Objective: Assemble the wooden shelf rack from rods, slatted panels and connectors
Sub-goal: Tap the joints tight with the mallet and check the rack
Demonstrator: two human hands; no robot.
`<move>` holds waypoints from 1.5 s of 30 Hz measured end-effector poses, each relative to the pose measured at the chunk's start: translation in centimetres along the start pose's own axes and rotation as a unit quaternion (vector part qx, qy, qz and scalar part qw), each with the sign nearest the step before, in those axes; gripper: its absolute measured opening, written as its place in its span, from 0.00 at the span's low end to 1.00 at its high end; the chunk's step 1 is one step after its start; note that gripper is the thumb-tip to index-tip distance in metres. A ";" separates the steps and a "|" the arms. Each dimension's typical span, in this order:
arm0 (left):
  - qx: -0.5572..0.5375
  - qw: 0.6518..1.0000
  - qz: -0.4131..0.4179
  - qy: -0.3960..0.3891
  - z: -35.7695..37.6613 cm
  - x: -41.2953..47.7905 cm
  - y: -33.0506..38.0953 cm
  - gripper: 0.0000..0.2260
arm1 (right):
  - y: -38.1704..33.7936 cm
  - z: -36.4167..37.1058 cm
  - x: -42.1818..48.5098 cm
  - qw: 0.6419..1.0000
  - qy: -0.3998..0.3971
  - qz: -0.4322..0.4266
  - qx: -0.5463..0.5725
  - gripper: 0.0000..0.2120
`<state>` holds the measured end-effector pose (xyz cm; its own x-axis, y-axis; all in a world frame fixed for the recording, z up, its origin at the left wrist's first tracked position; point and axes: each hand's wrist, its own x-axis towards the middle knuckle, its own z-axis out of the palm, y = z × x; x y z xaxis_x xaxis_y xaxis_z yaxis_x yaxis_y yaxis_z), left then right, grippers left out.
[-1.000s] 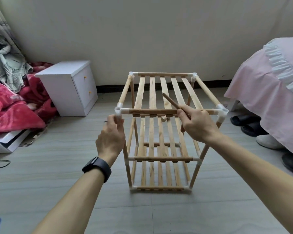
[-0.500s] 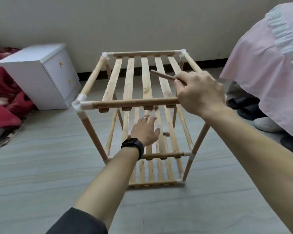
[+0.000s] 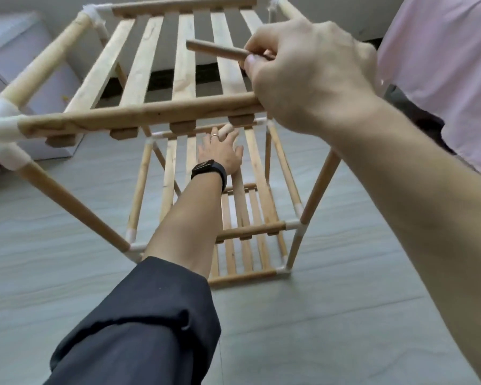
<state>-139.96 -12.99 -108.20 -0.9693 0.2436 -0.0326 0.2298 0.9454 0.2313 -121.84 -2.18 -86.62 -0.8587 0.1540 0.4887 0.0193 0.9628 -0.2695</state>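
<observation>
The wooden shelf rack [image 3: 139, 118] stands upright on the grey floor [image 3: 67, 273], three tiers high, with posts set into white connectors [image 3: 0, 126] at the corners. Its top slatted panel [image 3: 184, 56] sits level between the upper rails. The middle panel [image 3: 168, 162] and the bottom panel [image 3: 245, 251] lie below it, and both look seated in their rails.

The left hand [image 3: 222, 154], with a black watch [image 3: 208, 170] at the wrist, reaches in under the front rail of the top tier. It lies on the middle panel's slats towards the far edge, fingers straight and spread, gripping nothing. The right hand [image 3: 311, 70] is over the top tier's near-right corner, with thumb and fingers pinched round one end of a short loose rod [image 3: 217, 50]. The free end of the rod points left above the slats without touching them. Whether the heel of that hand bears on the front rail, I cannot tell.

The step looks like a check or press of the middle panel's seating. To do it well:

- Press with a flat palm close to a rail rather than mid-slat.
- Push straight down so the posts stay in their connectors.
- Keep the spare rod lifted clear so it does not catch a slat.

The only container in view is a white cabinet [image 3: 11, 51] beyond the rack's left side. It is blurred, and its inside cannot be seen. A pink bedcover [image 3: 442, 65] hangs at the right.
</observation>
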 end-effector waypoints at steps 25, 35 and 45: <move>-0.419 0.899 0.016 -0.128 -14.2 -26.8 -3.8 0.19 | -2.9 -1.6 -14.3 0.953 0.108 -0.100 0.265 0.10; -0.598 0.801 0.015 0.032 -16.5 -32.9 -5.1 0.15 | -3.2 -4.3 -19.1 0.942 -0.168 0.018 0.290 0.09; -0.306 0.894 0.186 0.268 -16.6 -34.7 -4.4 0.19 | -4.4 -5.5 -21.3 0.965 -0.156 -0.036 0.208 0.11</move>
<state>-108.75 -29.22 -91.98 -0.7752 0.2226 0.5912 0.6143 0.4838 0.6234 -100.81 -8.48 -91.31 -0.9638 -0.0479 0.2622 -0.1984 0.7858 -0.5858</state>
